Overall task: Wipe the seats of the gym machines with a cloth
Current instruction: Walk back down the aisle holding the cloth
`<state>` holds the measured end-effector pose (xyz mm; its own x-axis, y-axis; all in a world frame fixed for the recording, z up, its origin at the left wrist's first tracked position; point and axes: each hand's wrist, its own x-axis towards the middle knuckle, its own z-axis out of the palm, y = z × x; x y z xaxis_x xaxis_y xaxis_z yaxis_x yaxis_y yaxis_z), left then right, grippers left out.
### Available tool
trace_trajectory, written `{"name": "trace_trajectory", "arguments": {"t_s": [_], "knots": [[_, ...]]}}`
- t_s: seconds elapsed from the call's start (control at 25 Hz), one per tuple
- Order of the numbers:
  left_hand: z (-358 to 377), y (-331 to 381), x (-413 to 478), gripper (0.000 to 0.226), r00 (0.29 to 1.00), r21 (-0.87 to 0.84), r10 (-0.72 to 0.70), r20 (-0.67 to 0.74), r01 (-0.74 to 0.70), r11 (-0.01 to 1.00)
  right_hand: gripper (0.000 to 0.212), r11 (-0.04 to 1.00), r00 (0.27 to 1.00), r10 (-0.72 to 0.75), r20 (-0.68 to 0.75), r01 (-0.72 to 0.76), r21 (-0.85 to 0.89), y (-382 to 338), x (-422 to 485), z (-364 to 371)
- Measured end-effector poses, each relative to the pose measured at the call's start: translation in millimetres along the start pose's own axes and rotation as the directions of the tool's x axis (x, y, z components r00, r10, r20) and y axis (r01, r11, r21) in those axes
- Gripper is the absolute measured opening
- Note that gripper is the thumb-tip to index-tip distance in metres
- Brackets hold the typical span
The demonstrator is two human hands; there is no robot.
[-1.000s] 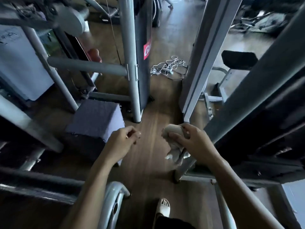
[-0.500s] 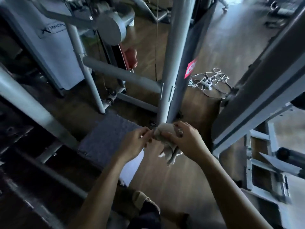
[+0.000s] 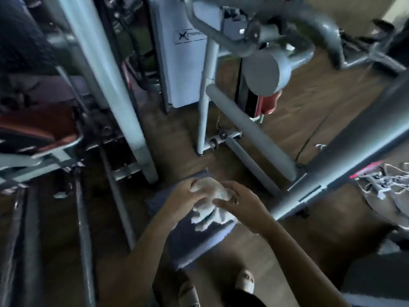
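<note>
Left hand (image 3: 184,201) and right hand (image 3: 244,206) both clutch the bunched cloth (image 3: 213,203) over the seat (image 3: 194,244) — readying it, likely (wiping not begun); next, press it flat and sweep.

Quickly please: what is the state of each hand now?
Left hand: closed, holding the white cloth.
Right hand: closed, holding the same cloth.

Head-worn view, steeply downward, close.

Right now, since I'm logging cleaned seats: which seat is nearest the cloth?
The grey-purple seat, directly beneath the white cloth held by the left hand and right hand. The reddish-brown seat lies far off to the left.
</note>
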<state>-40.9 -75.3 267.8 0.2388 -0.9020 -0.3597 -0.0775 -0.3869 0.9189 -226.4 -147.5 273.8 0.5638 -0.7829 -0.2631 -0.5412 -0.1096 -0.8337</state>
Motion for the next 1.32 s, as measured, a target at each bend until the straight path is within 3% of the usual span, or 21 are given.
{"name": "trace_trajectory", "arguments": {"t_s": [0.08, 0.16, 0.2, 0.36, 0.48, 0.6, 0.72, 0.84, 0.96, 1.12, 1.24, 1.32], "knots": [[-9.7, -7.5, 6.5, 0.023, 0.983, -0.118, -0.100, -0.153, 0.082, 0.990, 0.031, 0.986, 0.990, 0.056, 0.128, -0.075, 0.152, -2.5, 32.8, 2.4], [-12.9, -7.3, 9.0, 0.003, 0.963, -0.207, -0.137, -0.232, 0.089, 0.974, 0.033, 0.974, 0.974, 0.044, 0.222, -0.092, 0.209, -2.8, 60.4, -2.8], [-12.7, -6.6, 7.1, 0.007, 0.957, -0.253, -0.149, -0.250, 0.084, 0.964, 0.035, 0.975, 0.951, 0.027, 0.308, -0.093, 0.200, -3.8, 72.6, -8.8], [-9.2, 5.6, -0.2, 0.019, 0.978, -0.472, -0.022, -0.208, -0.081, 0.878, 0.066, 0.983, 0.740, 0.068, 0.669, -0.164, 0.082, -16.1, 114.5, -44.1], [-7.3, 21.5, 3.2, 0.027, 0.964, -0.482, 0.045, -0.260, -0.170, 0.860, 0.067, 0.997, 0.632, 0.041, 0.774, 0.028, -0.076, -28.1, 146.3, -67.2], [-8.8, 30.0, 1.2, 0.030, 0.925, -0.418, 0.022, -0.379, -0.192, 0.888, 0.058, 0.967, 0.641, -0.103, 0.761, 0.244, -0.074, -41.9, 159.4, -77.7], [-9.8, 26.1, -10.7, 0.027, 0.891, -0.245, -0.026, -0.453, -0.097, 0.965, 0.026, 0.931, 0.704, -0.293, 0.646, 0.364, 0.026, -50.3, 159.4, -76.6], [-12.9, 13.0, -25.2, 0.036, 0.894, -0.063, -0.033, -0.446, 0.005, 0.998, 0.038, 0.823, 0.654, -0.474, 0.589, 0.567, 0.033, -51.1, 150.5, -67.2], [-21.2, 7.0, -38.4, 0.038, 0.894, -0.071, -0.027, -0.447, -0.005, 0.997, 0.034, 0.795, 0.639, -0.523, 0.565, 0.605, 0.052, -57.7, 141.8, -65.1], [-24.6, 17.6, -57.0, 0.030, 0.855, -0.178, 0.085, -0.511, -0.202, 0.963, 0.025, 0.784, 0.682, -0.565, 0.464, 0.619, 0.046, -82.1, 123.9, -67.9], [-34.2, 26.1, -67.8, 0.038, 0.887, -0.018, 0.138, -0.441, -0.162, 0.987, 0.026, 0.782, 0.724, -0.589, 0.358, 0.623, 0.027, -91.2, 110.4, -62.7], [-40.5, 19.6, -68.9, 0.029, 0.895, 0.034, 0.127, -0.427, -0.125, 0.992, 0.026, 0.807, 0.754, -0.540, 0.373, 0.590, -0.025, -83.8, 106.4, -56.5]]}}
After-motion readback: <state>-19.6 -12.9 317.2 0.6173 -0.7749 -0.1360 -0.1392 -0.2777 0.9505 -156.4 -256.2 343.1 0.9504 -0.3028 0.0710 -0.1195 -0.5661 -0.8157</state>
